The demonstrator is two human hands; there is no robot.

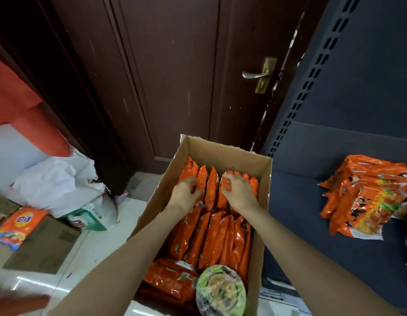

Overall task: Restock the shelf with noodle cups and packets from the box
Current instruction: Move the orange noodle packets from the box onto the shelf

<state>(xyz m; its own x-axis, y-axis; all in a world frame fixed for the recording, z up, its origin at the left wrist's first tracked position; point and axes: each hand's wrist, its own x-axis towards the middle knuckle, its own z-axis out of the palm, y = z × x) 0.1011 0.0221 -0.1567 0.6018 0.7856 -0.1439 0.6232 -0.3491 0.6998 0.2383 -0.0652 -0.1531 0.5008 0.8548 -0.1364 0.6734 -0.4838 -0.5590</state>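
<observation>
An open cardboard box (pixel 223 148) on the floor holds two rows of orange noodle packets (pixel 217 240) standing on edge, plus a green-lidded noodle cup (pixel 220 290) at its near end. Both hands reach into the far row. My left hand (pixel 186 194) curls its fingers round the packets on the left. My right hand (pixel 238 190) grips the packets on the right. On the dark shelf (pixel 312 201) to the right lies a pile of orange packets (pixel 366 197).
A dark wooden door (pixel 175 76) with a metal handle (pixel 255 75) stands behind the box. Left on the tiled floor are white plastic bags (pixel 59 181), a green carton (pixel 88 220), a flat cardboard box (pixel 43 245) and an orange detergent packet (pixel 20 224).
</observation>
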